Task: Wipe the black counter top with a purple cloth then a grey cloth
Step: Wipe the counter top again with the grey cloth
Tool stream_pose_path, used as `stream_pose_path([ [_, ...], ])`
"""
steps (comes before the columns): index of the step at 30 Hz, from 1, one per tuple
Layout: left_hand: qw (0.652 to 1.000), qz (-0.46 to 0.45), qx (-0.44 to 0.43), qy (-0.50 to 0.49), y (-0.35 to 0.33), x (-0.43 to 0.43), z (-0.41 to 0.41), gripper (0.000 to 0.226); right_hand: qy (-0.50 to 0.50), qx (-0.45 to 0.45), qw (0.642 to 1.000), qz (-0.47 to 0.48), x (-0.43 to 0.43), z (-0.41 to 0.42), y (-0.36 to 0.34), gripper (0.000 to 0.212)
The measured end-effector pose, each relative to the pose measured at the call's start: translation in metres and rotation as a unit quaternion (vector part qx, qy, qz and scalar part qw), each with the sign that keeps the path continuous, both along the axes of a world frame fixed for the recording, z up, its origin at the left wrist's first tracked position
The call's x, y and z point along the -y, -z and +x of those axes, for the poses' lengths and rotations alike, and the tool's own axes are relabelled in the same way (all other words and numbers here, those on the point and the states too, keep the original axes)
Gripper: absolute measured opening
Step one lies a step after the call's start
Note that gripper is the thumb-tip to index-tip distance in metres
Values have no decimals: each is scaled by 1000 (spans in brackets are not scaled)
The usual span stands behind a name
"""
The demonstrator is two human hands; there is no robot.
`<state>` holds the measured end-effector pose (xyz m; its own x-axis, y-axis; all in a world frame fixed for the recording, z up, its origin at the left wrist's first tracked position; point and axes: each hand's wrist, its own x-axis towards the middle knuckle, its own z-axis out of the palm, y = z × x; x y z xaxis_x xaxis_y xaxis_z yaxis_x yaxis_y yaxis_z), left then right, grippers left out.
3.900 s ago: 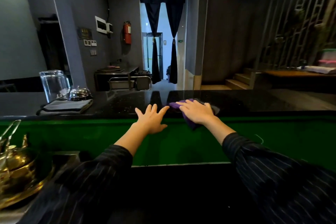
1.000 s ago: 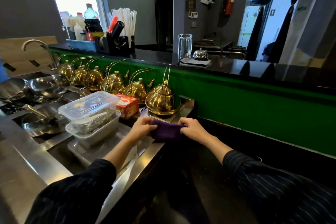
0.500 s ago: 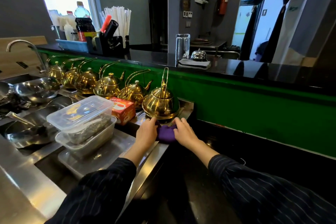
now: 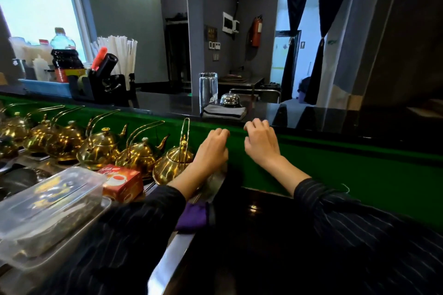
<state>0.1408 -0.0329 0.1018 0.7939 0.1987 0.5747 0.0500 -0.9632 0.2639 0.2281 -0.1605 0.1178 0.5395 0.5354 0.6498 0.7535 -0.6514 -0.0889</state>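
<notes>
Both hands had let go of the purple cloth (image 4: 193,217); it lay on the steel ledge (image 4: 172,258), partly hidden by the left sleeve (image 4: 143,223), possibly folded. Left hand (image 4: 211,148) and right hand (image 4: 261,143) were raised, fingers loosely curled, holding nothing. Purple pass looked done; next likely the grey cloth (image 4: 224,112) on the black counter top (image 4: 311,115).

Both arms wear dark long sleeves (image 4: 134,227) with thin pale pinstripes.
</notes>
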Motion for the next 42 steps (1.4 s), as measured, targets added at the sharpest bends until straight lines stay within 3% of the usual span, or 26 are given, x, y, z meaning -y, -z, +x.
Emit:
stream_pose_path([
  [3, 1000, 20, -7, 6, -28, -6, 45, 52, 36, -7, 999, -34, 6, 36, -23, 34],
  [6, 995, 89, -45, -30, -49, -29, 82, 72, 0, -58, 994, -93, 1, 63, -37, 58],
  [9, 978, 115, -154, -86, -63, -54, 102, 90, -41, -114, 980, -156, -17, 81, -44, 73],
  [13, 950, 122, -273, -92, -63, -77, 106, 85, -69, -157, 966, -192, -39, 92, -42, 70],
  [17, 964, 140, -214, -70, -57, -83, 97, 73, -86, -112, 983, -116, -39, 85, -38, 37],
  [19, 975, 158, -151, -29, -58, -85, 92, 55, -94, -84, 989, -82, -31, 80, -39, 18],
  [21, 989, 118, -93, 10, -60, -83, 84, 37, -102, -76, 989, -74, -20, 77, -44, 10],
  [26, 998, 36, 13, 56, -84, -49, 63, 16, -91, -90, 992, -5, 23, 76, -70, 4],
  [32, 990, -48, 78, 108, -130, 30, 80, 21, -43, -99, 989, 96, 103, 72, -124, 6],
  [37, 981, -59, 44, 181, -135, 126, 100, 27, -13, -94, 980, 174, 189, 67, -141, 8],
  [42, 952, -153, 36, 262, -118, 246, 118, 27, -5, -86, 985, 149, 259, 65, -133, 10],
])
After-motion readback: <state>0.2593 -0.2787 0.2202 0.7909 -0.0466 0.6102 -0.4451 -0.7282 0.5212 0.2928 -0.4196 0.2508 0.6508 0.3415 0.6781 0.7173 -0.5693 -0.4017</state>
